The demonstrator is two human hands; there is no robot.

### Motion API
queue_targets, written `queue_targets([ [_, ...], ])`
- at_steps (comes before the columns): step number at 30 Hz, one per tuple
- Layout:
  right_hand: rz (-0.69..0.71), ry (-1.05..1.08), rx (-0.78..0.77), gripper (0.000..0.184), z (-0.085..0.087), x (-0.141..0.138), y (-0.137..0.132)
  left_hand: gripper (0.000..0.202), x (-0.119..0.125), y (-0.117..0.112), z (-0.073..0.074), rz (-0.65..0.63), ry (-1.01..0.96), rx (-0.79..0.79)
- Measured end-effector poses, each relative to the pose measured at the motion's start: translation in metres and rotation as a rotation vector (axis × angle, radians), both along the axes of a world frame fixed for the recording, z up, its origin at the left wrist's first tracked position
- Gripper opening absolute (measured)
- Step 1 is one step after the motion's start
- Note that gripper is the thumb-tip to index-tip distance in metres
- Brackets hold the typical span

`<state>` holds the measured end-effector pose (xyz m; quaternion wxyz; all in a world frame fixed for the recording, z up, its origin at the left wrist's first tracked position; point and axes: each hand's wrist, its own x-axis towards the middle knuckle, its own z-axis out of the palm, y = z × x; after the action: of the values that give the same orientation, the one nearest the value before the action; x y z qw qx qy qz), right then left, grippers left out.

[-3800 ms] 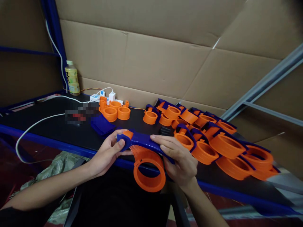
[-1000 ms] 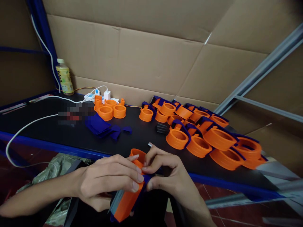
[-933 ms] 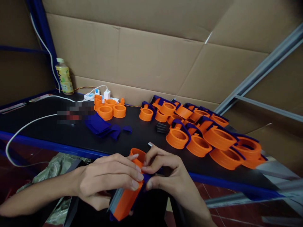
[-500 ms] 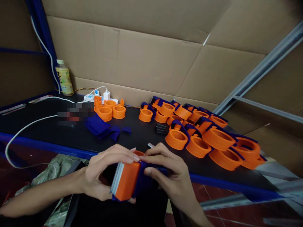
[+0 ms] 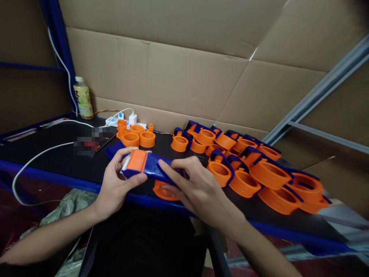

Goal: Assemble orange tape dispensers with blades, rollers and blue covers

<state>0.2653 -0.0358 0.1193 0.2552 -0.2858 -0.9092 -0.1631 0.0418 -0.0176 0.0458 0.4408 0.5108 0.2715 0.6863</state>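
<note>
Both hands hold one orange and blue tape dispenser (image 5: 137,161) in front of my body, at the table's near edge. My left hand (image 5: 117,184) is closed around its left end, the thumb on the near side and the fingers behind. My right hand (image 5: 198,188) grips the other end, with the index finger lying along the blue strip (image 5: 157,168) and other fingers near the orange ring (image 5: 165,191) below. The fingers hide part of the ring. Partly behind my left hand lie blue plastic pieces (image 5: 113,149).
Many orange and blue tape dispensers (image 5: 269,171) are piled on the right of the black table (image 5: 63,154). Loose orange rings (image 5: 147,139) stand at the back middle, near a power strip (image 5: 112,122). Further left are a yellow-labelled bottle (image 5: 83,100) and a white cable (image 5: 25,167).
The tape dispenser has been raised and turned, from an upright tilt near my lap to lying across the table edge. My right index finger now stretches along the blue strip.
</note>
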Motion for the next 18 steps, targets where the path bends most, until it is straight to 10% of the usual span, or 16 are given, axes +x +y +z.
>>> queue_targets([
  [6, -0.041, -0.017, -0.22, 0.032, 0.038, -0.005, 0.062, 0.037, 0.003, 0.016, 0.012, -0.144, -0.218, -0.171],
  [10, -0.409, 0.0, -0.28, 0.031, 0.059, -0.007, 0.132, 0.043, 0.004, 0.009, 0.011, -0.077, -0.144, -0.025],
  [18, -0.716, -0.111, -0.405, 0.032, 0.035, -0.035, 0.223, 0.039, 0.008, -0.013, 0.002, -0.439, 0.281, 0.114],
])
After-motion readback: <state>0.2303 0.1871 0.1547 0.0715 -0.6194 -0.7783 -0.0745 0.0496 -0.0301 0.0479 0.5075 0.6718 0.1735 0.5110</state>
